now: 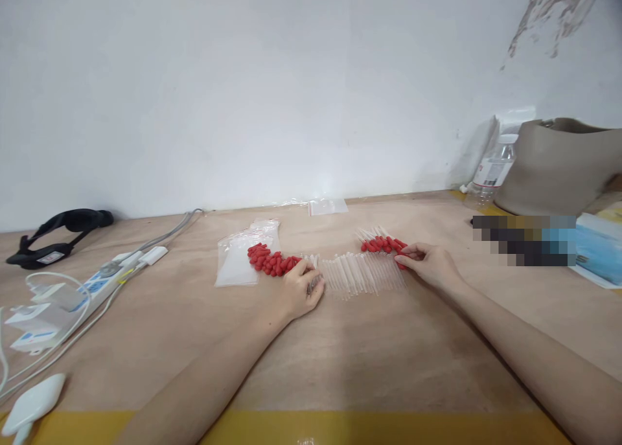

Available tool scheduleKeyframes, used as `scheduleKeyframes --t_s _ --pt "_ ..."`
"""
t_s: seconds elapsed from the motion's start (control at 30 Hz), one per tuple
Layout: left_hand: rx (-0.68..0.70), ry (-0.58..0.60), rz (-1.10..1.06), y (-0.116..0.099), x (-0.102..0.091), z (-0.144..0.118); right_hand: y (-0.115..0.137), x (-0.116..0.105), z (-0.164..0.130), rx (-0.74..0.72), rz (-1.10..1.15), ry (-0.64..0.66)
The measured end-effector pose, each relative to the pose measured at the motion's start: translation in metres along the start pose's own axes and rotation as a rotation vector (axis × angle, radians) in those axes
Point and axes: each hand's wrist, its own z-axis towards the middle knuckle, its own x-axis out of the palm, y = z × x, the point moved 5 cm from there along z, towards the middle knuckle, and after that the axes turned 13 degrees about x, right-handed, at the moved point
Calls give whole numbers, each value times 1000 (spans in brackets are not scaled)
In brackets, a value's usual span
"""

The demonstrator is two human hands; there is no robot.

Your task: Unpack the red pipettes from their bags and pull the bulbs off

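Observation:
My left hand (300, 291) has its fingers curled together over a clear tube (315, 283) at the left end of a row. That row of clear tubes (357, 273) lies side by side on the table between my hands. Right beside my left fingers is a heap of red caps (267, 261). My right hand (431, 263) pinches a red cap (401, 261) between thumb and fingers at the row's right end. Just past it lies a bunch of red-capped white sticks (376, 238), their thin ends pointing away from me.
Clear plastic bags (236, 263) lie behind the left heap, and another small bag (328, 206) rests by the wall. Leftward are a power strip (92, 286) with cables and a black headset strap (61, 238). A bottle (493, 170) and a grey-beige container (558, 170) stand back right.

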Motion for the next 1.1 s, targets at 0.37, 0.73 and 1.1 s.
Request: scheduleKeyframes --t_s 0.37,0.73,1.1 --pt "2 33 19 4 -12 -7 21 -9 -3 -127 -4 -131" --pt "41 101 32 0 -11 -6 74 10 -4 -236 -471 -214" --pt "50 65 49 2 -12 -7 70 -8 -5 -3 -55 -253"
